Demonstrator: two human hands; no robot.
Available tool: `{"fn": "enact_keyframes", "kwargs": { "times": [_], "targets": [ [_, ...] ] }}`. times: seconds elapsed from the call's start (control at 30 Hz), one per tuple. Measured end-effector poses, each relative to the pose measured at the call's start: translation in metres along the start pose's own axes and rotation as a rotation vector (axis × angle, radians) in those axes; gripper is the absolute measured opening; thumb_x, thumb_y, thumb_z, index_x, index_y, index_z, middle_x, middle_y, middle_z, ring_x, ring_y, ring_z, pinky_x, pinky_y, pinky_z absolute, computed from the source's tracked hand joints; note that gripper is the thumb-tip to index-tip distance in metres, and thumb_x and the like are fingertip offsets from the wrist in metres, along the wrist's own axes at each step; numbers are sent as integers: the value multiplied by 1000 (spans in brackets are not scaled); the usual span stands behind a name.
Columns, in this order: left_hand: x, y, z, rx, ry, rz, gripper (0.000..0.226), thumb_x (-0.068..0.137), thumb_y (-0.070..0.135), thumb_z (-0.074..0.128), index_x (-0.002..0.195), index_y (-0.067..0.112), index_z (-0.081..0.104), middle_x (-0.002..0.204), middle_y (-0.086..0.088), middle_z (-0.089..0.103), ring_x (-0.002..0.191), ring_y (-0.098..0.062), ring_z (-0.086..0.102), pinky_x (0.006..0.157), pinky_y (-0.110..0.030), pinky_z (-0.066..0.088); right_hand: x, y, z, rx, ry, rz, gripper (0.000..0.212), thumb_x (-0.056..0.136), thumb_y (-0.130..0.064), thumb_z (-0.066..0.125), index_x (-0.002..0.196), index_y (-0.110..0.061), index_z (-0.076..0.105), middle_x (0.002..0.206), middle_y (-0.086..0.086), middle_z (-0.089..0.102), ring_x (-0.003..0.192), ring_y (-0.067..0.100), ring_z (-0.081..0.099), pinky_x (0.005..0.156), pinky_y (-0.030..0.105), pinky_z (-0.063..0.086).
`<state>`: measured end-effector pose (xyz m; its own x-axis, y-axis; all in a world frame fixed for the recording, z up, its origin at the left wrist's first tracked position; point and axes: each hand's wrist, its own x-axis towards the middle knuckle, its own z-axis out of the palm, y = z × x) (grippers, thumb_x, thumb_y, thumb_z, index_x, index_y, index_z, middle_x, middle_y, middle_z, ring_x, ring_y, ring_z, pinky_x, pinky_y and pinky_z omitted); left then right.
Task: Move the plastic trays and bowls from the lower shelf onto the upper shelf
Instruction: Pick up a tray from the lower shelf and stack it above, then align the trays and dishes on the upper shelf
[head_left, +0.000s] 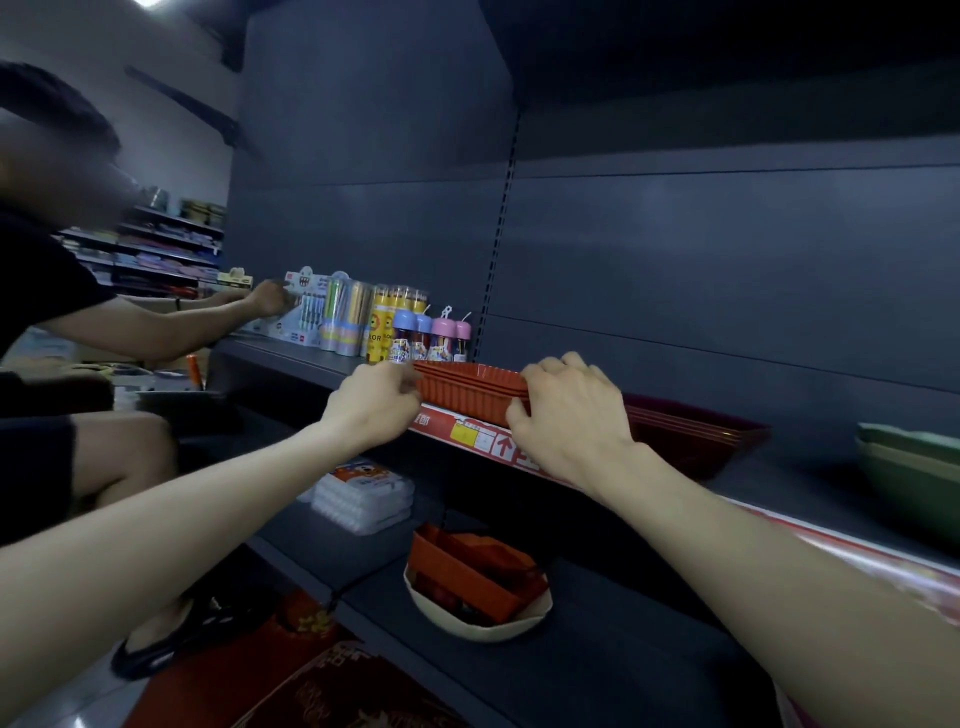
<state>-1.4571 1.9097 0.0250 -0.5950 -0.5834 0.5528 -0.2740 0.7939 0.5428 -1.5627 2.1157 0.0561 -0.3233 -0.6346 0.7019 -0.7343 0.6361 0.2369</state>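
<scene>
In the head view, the left hand (374, 400) and right hand (566, 410) each gripped one end of the orange trays (467, 389), fingers curled over the rim. The stack sat at the front edge of the upper shelf (779, 483).

Three groups were up there: the orange trays, about three by their rims; the dark trays (691, 431) just right of them, also about three; and the green bowls (904, 462) far right, two or three and partly cut off.

The task looked well along. One cream bowl (478, 613) remained on the lower shelf (597, 649), with orange pieces inside that I could not count. A pile of clear boxes (363, 493) lay beside it.
</scene>
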Motion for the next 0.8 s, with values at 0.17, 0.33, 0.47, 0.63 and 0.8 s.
{"fn": "enact_keyframes", "kwargs": {
  "times": [0.17,0.33,0.47,0.63,0.8],
  "targets": [
    [-44,21,-2,-45,-29,4,43,95,35,59,137,34,67,118,7,76,110,-25,69,96,-42,57,-35,0,-16,86,-12,19,37,100,-38,48,120,-14,69,120,2,70,117,25,55,97,39,46],
    [-92,44,2,-46,-118,59,54,82,50,51,133,39,69,93,28,70,105,-16,70,96,-41,57,-85,6,-28,70,-32,70,40,96,-40,47,115,-15,71,113,4,72,111,29,58,95,42,49],
    [-124,67,13,-44,-195,135,57,81,54,50,136,43,65,108,26,74,110,-15,69,99,-43,57,-127,24,-35,76,-73,148,39,96,-42,46,113,-16,69,109,3,71,108,27,58,91,41,48],
    [-161,103,42,-75,-236,205,54,84,54,52,135,44,64,112,22,75,111,-12,70,99,-42,57,-177,52,-41,96,-154,277,41,99,-43,51,126,-16,65,120,6,70,118,31,57,96,42,47],
    [-194,136,91,-88,-374,250,61,80,59,48,138,46,62,116,20,75,114,-14,68,100,-41,56,-231,79,-37,86,-210,355,44,100,-44,51,137,-20,59,125,3,69,121,28,57,100,41,45]
  ]
}}
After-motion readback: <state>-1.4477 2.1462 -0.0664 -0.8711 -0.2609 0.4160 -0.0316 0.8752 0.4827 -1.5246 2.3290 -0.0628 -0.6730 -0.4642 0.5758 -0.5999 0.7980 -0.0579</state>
